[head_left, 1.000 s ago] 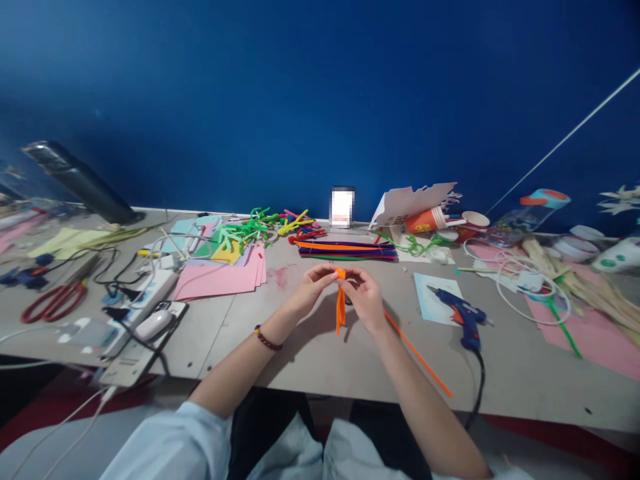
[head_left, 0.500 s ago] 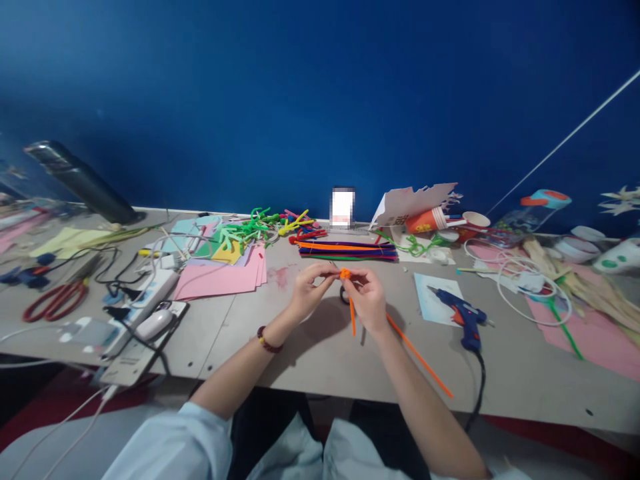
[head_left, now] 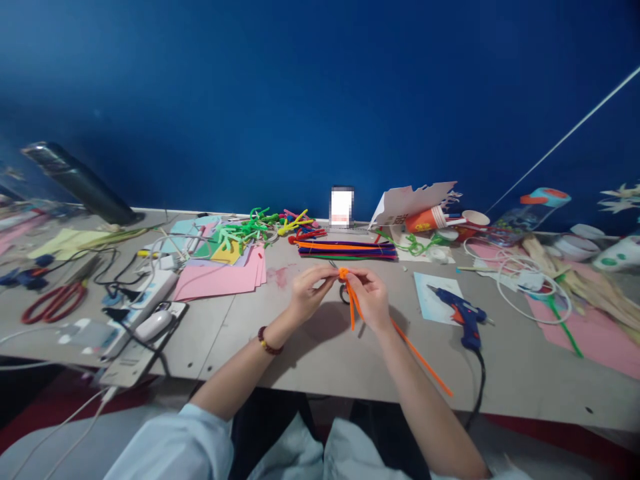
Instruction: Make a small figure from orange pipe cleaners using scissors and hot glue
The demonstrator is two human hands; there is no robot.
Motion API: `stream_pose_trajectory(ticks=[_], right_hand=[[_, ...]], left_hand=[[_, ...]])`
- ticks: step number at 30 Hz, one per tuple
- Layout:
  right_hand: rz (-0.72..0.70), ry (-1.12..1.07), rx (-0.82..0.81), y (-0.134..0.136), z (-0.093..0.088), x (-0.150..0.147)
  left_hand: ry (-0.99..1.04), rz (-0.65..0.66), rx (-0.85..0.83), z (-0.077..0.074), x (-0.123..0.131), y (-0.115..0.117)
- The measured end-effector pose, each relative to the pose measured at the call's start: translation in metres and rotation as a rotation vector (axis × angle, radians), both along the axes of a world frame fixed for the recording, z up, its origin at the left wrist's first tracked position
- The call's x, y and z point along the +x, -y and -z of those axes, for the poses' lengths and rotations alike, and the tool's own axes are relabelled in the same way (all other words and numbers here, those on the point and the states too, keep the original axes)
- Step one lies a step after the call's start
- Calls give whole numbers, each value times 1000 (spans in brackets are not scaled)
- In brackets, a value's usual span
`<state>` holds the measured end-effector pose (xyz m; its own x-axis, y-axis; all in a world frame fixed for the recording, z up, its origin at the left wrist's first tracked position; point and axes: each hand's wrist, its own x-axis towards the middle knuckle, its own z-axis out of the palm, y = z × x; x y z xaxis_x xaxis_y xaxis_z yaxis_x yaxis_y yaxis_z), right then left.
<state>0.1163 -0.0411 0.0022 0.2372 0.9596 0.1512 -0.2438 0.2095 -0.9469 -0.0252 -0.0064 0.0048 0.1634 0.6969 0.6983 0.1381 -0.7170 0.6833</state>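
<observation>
Between the fingertips of both hands sits an orange pipe cleaner (head_left: 343,273), wound into a small lump. One end hangs down from the lump, and a long tail runs under my right wrist towards the table's front edge. My left hand (head_left: 311,291) pinches the lump from the left with thumb and forefinger. From the other side my right hand (head_left: 371,297) is closed on it, fingertips together. Below the lump, partly hidden by the fingers, shows a dark ring, perhaps a scissors handle (head_left: 344,294). Behind the hands lies a bundle of coloured pipe cleaners (head_left: 347,250).
A blue glue gun (head_left: 463,313) rests on a pale card at the right. Pink paper (head_left: 215,283), a power strip (head_left: 140,313) and red-handled scissors (head_left: 55,301) lie to the left. Behind stand a phone (head_left: 342,207) and paper cups (head_left: 426,221).
The long orange tail now bends down beside the short hanging end, closer to the lump. Both hands stay nearly in place, with the right fingers slightly shifted.
</observation>
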Motion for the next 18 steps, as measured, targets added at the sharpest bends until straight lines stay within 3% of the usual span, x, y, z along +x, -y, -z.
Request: stream_pose_trajectory(ticks=[12,18], right_hand=[[-48,-41,-21,-5,4,1],[-39,-61,-22,-6,6,1]], left_hand=[[-48,-34,-25,-3,3,5],[-46,-19,-11,4,4,4]])
